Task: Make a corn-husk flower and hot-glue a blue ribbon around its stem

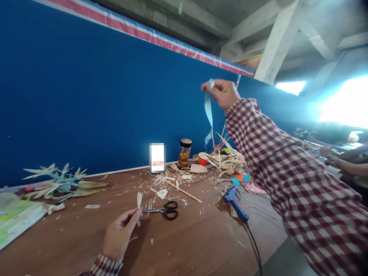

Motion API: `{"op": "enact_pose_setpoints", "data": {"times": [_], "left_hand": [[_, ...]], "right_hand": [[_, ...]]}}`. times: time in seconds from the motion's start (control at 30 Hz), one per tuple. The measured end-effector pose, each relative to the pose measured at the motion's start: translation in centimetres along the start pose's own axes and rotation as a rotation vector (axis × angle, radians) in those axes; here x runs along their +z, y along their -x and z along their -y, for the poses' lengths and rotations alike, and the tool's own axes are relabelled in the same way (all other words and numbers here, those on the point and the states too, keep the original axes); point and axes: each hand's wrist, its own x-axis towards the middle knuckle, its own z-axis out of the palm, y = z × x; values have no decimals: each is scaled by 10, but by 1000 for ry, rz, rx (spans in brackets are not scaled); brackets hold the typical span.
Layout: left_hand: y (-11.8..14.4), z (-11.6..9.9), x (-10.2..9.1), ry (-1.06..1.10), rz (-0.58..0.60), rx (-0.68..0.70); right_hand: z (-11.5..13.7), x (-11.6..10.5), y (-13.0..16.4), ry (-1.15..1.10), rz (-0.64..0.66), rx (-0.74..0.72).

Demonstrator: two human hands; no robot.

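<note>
Pinching a small husk flower (pixel 139 200), the left hand (pixel 119 232) is hovering; the right hand (pixel 222 93) is gripping pale ribbon (pixel 209 113) aloft; dangling near the straw pile (pixel 227 161), it may snag.

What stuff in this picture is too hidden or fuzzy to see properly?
- White card by the wall: its face is blurred out, unreadable.
- Jar: contents too small to name.
- Co-worker's arm at the right edge: washed out by window glare, cut off.
- Glue gun: its cord leaves the bottom edge.
- Left hand pinches a pale sliver, too small to identify.
</note>
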Motion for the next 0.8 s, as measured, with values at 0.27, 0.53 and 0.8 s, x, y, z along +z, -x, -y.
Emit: {"op": "enact_pose_setpoints", "data": {"times": [0.27, 0.53, 0.8], "left_hand": [[1, -3, 1, -12, -7, 27], [2, -3, 0, 1, -4, 56], [2, -4, 4, 137, -19, 15]], "right_hand": [[26, 35, 2, -203, 178, 71], [39, 72, 47, -545, 425, 301], [64, 95, 100, -659, 483, 373]]}}
